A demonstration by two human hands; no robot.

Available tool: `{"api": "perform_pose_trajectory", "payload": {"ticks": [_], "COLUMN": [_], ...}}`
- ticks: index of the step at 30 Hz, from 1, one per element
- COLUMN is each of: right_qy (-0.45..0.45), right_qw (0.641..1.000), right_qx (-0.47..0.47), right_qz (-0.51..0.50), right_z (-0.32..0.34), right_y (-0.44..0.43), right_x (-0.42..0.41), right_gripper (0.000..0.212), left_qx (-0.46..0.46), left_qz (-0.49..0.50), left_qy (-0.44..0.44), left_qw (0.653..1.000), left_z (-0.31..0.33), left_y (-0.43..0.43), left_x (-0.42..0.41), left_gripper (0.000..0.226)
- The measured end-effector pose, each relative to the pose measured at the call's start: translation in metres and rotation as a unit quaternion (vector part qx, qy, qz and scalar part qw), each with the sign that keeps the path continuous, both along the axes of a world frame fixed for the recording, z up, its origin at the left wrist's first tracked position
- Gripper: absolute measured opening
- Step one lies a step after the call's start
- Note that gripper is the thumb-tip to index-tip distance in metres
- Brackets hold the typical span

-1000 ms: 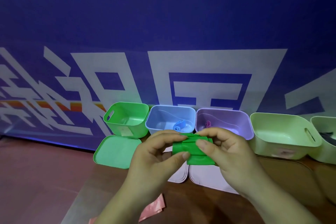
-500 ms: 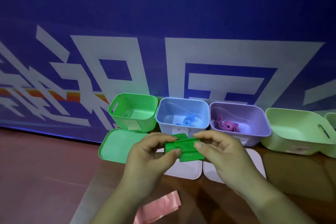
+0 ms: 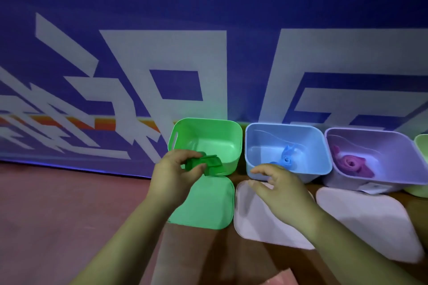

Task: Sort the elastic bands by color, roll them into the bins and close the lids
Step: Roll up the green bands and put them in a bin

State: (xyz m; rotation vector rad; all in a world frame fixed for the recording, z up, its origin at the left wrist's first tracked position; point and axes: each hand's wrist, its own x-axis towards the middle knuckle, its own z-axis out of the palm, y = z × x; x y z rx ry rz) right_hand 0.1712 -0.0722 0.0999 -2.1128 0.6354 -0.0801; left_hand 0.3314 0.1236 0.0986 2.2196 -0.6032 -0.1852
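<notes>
Green elastic band (image 3: 203, 164), rolled up, sits pinched in the fingers (image 3: 183, 154) of the left hand (image 3: 173, 176) at the near rim of the green bin (image 3: 206, 121), just above the green lid (image 3: 206, 206) on the counter (image 3: 220, 257). The right hand (image 3: 284, 187) hovers over a white lid (image 3: 254, 222), loose and holding nothing. A blue roll (image 3: 288, 158) lies in the blue bin (image 3: 284, 125), and a pink roll (image 3: 352, 164) in the purple bin (image 3: 370, 133).

Held left grip (image 3: 172, 174) fwd & up, thumb + fingers curled, pinching green band (image 3: 209, 164). Held right grip (image 3: 283, 188) near it on the right, palm down, fingers loosely spread & relaxed, w/ nothing in it. Angled both bare forearms up from bottom edge, apart, wrists approx straight.
</notes>
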Motion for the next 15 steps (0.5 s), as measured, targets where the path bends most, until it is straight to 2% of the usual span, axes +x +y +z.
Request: {"api": "perform_pose_trajectory", "payload": {"ticks": [7, 11, 15], "right_qy": [0.082, 0.142, 0.139], "right_qw": [0.979, 0.964, 0.958], "right_qx": [-0.179, -0.2, -0.221], "right_qz": [0.054, 0.102, 0.115], "right_z": [-0.048, -0.075, -0.092], "right_y": [-0.005, -0.009, -0.011], "right_x": [0.068, 0.085, 0.084], "right_gripper": [0.053, 0.063, 0.063], "left_qx": [0.117, 0.163, 0.197], "left_qz": [-0.092, -0.142, -0.18], "left_qy": [-0.039, -0.011, 0.018], "left_qw": [0.988, 0.976, 0.964], "left_z": [-0.054, -0.09, -0.11], "left_y": [-0.053, -0.079, -0.089], "left_x": [0.095, 0.114, 0.121], "left_gripper": [0.029, 0.028, 0.031]}}
